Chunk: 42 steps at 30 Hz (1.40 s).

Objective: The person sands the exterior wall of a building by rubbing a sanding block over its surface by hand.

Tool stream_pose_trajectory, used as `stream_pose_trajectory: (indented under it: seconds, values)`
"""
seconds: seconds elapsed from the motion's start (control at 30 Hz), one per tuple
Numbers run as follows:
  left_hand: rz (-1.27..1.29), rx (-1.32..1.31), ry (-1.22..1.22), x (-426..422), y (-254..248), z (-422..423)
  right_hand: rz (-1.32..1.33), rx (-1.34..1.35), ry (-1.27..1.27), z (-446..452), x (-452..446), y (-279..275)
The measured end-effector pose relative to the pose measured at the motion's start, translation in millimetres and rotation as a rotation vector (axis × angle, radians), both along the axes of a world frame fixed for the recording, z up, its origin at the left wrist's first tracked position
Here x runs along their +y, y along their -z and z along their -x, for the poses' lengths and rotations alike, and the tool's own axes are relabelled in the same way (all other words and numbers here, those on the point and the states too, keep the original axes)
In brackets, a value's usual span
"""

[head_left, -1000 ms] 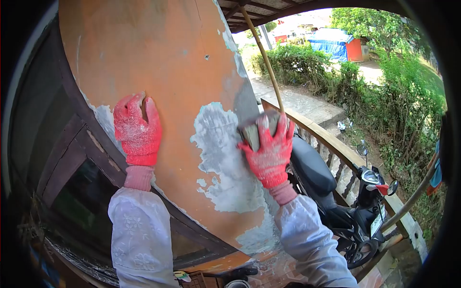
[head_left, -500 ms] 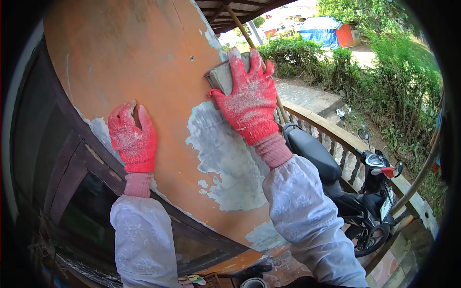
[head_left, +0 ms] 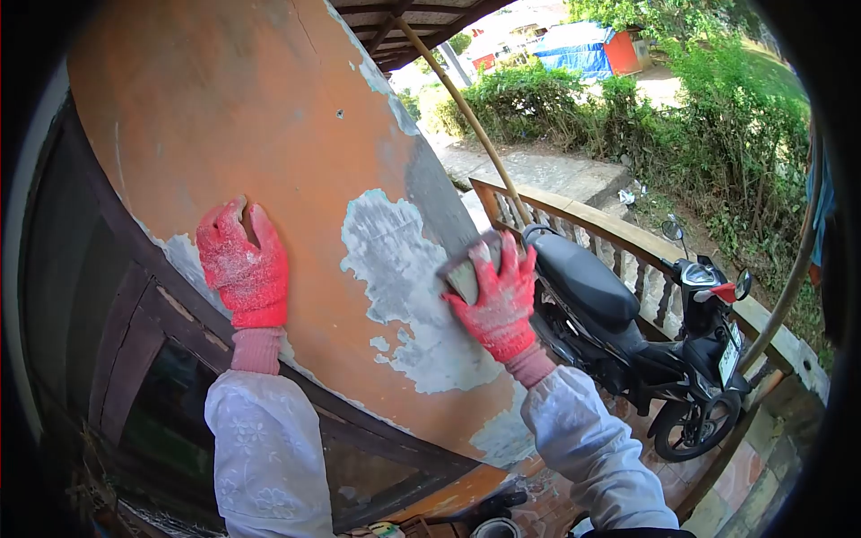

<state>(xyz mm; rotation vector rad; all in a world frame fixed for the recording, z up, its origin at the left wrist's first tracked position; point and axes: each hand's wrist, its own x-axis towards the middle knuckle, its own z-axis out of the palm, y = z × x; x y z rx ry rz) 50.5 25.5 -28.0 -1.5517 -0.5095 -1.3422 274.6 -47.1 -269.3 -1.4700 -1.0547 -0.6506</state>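
My right hand (head_left: 498, 300), in a dusty red knit glove, grips a grey sanding block (head_left: 464, 274). The block lies against the right edge of the orange wall (head_left: 269, 108), next to a large bare grey patch (head_left: 404, 287) where paint is gone. Further left, my left hand (head_left: 244, 264), gloved the same way, rests on the wall with its fingers curled in and the thumb a little apart. Whether anything sits inside those fingers is hidden. White dust coats both gloves.
A dark wooden window frame (head_left: 188, 314) borders the wall at left. To the right, a black motorbike (head_left: 619, 314) stands beside a balustrade (head_left: 646, 242). A bamboo pole (head_left: 462, 103) slants up to the roof. A container rim (head_left: 496, 529) shows at the bottom.
My right hand has slid down and slightly right along the wall edge with the block, baring the grey strip above. My left hand has stayed in nearly the same place.
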Motion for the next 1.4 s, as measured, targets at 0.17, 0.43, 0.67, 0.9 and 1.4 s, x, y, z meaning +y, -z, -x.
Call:
stream_pose_trajectory:
  seconds: [0.17,0.43,0.67,0.9,1.4]
  values:
    - [0.016,0.001,-0.027,-6.4,1.9,-2.3,-0.074,-0.059,0.055,-7.0,2.4,-177.5]
    - [0.000,-0.012,-0.050,-7.7,2.3,-2.6,0.054,-0.131,-0.070,-8.3,6.2,19.2]
    - [0.034,-0.037,-0.062,-10.7,1.9,-4.2,0.147,-0.333,-0.161,-21.6,-4.7,40.3]
    - [0.122,-0.099,-0.039,-20.1,9.2,-5.8,-0.152,-0.356,-0.049,-26.4,-0.3,-194.0]
    - [1.083,-1.153,0.570,-211.7,357.3,-39.1,0.024,-0.900,-0.299,-71.8,-8.2,-123.0]
